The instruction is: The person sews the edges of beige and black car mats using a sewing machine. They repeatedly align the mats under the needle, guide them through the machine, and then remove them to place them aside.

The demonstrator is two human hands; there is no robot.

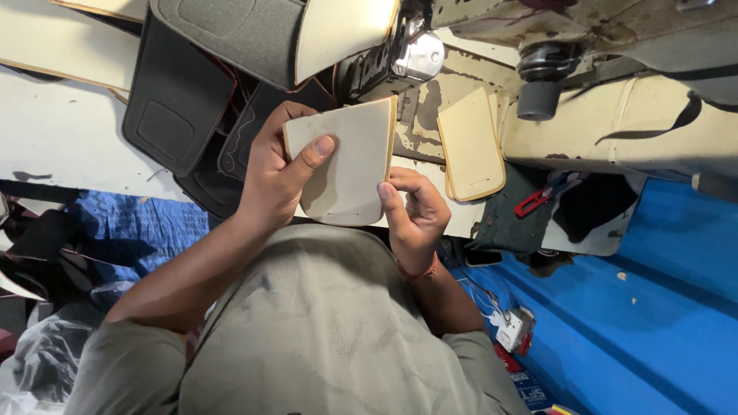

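Looking down from above, the biggest thing is the sewing machine (584, 84), a worn cream body lying across the top of the table (61, 131). Its paint is chipped and a dark round knob hangs from it. The machine sits right in front of the person, so it is easy to reach.

Next in size are the dark grey padded pieces (181, 92) heaped on the table at the person's left side. They lie over one another in a loose stack, near the left arm.

Then comes the tan flat piece (346, 165), with one rounded end. It is held up off the table, between both hands, just below the machine's shiny metal part (419, 58). It faces the person, likely so they can look at it closely.

The left hand (273, 173) has its grip closed on the piece's left edge, thumb on the front, fingers behind. The right hand (415, 211) pinches the lower right edge with curled fingers. Two hands keep it flat and steady.

A second tan piece (470, 146) lies on the table just to the right, apart from the hands.

Smallest is a red-handled tool (538, 200), resting on dark cloth.
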